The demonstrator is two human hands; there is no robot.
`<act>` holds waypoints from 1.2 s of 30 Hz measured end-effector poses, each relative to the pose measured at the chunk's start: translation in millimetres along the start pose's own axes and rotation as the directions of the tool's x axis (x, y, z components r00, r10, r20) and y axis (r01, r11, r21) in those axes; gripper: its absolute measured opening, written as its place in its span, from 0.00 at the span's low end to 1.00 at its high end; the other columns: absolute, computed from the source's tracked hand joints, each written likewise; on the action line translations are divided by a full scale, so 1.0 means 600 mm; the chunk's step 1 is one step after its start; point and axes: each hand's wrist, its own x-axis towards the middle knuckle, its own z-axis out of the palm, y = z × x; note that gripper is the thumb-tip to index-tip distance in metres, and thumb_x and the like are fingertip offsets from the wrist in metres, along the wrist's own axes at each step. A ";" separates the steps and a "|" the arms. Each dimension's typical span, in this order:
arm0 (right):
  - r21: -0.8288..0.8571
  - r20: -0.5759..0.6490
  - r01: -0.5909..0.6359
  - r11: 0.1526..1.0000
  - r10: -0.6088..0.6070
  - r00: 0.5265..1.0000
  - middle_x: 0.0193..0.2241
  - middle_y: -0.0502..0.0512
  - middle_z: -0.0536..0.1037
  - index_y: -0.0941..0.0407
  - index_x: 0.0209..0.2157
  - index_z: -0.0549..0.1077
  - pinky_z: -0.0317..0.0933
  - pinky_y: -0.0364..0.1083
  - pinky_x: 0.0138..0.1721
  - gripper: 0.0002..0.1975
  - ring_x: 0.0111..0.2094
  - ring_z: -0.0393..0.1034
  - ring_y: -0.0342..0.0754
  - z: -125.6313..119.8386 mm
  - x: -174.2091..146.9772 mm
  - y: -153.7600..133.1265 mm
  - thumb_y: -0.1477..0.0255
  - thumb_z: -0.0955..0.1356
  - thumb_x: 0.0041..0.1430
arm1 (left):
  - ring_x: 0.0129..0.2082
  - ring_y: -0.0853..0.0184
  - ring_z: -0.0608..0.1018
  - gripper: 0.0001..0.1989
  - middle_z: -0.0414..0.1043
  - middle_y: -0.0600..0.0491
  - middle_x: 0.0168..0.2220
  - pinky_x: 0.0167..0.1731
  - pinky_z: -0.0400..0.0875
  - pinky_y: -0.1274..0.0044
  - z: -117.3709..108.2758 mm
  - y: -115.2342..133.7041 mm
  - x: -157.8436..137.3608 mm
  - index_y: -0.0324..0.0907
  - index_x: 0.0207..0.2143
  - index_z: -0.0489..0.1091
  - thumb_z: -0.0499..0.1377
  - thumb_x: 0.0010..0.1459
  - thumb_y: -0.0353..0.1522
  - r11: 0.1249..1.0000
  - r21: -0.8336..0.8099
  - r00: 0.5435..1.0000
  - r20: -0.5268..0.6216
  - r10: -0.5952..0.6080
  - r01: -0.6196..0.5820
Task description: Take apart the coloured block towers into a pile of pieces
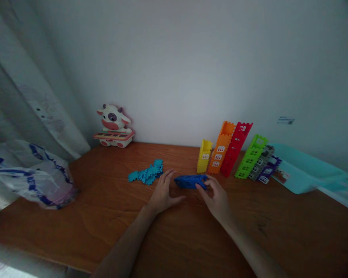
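Note:
A dark blue piece of toy building blocks [188,181], long and lying sideways, is gripped at its right end by my right hand [216,195], between thumb and fingers. At its left end my left hand [163,194] is spread, thumb apart from the fingers, with a small gap to the blue piece. Just beyond my left hand lies a loose heap of light blue building panels [147,173]. Past my right hand stand a short yellow block tower [203,157], a taller orange tower [220,150] and a red tower [236,148].
Leaning further right are green [251,158], grey [261,162] and purple block towers [268,171], beside a turquoise plastic bin [307,173]. A cow-shaped toy keyboard [114,127] stands at the back left. A clear plastic bag [34,177] sits on the wooden table [104,220] near the curtain.

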 end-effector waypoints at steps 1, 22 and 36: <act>0.083 -0.001 -0.076 0.994 0.076 0.997 0.44 0.61 0.76 0.53 0.32 0.70 0.71 0.52 0.45 0.12 0.46 0.75 0.54 0.001 -0.016 0.003 0.60 0.70 0.62 | 0.66 0.51 0.62 0.47 0.57 0.39 0.65 0.64 0.61 0.57 0.001 0.001 0.000 0.44 0.66 0.50 0.70 0.50 0.44 1.000 -0.024 0.999 0.032 -0.001 0.002; 0.283 0.201 -0.378 0.882 0.330 0.922 0.51 0.61 0.70 0.53 0.29 0.80 0.65 0.53 0.53 0.22 0.56 0.66 0.58 -0.011 -0.045 0.019 0.48 0.70 0.55 | 0.52 0.57 0.74 0.30 0.66 0.45 0.52 0.54 0.72 0.64 -0.010 0.015 -0.004 0.46 0.58 0.63 0.66 0.56 0.44 0.995 -0.099 0.975 0.222 0.022 0.000; 0.237 0.388 -0.558 0.795 0.449 0.805 0.25 0.50 0.75 0.55 0.38 0.76 0.58 0.44 0.23 0.22 0.20 0.65 0.45 -0.019 -0.046 0.003 0.49 0.68 0.57 | 0.53 0.57 0.77 0.28 0.74 0.47 0.53 0.55 0.71 0.64 -0.010 0.011 -0.006 0.46 0.54 0.66 0.68 0.54 0.42 0.983 -0.172 0.955 0.296 -0.011 0.064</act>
